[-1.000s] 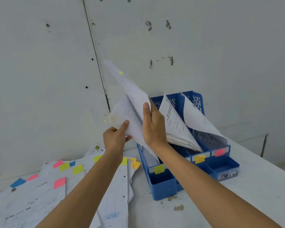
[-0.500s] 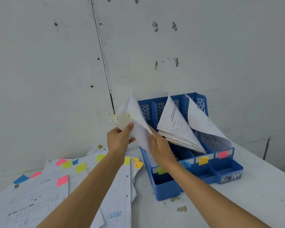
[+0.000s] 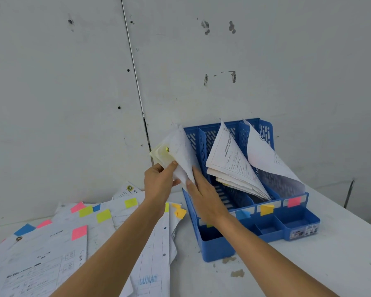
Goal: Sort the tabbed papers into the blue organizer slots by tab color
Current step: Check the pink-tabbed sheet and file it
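Your left hand [image 3: 159,181] pinches the paper sheaf [image 3: 176,153] at the blue organizer's [image 3: 214,249] leftmost slot; your right hand [image 3: 201,189] lies flat, fingers extended, against it.

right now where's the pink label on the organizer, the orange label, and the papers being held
pink label [image 3: 294,201], head view, middle of the tab
orange label [image 3: 266,209], head view, middle of the tab
held papers [image 3: 181,153], head view, white top sheet

A small sheaf of white papers [image 3: 180,155] is held tilted over the leftmost slot of the blue organizer [image 3: 251,221]; more tabbed papers [image 3: 77,228] are spread beside it.
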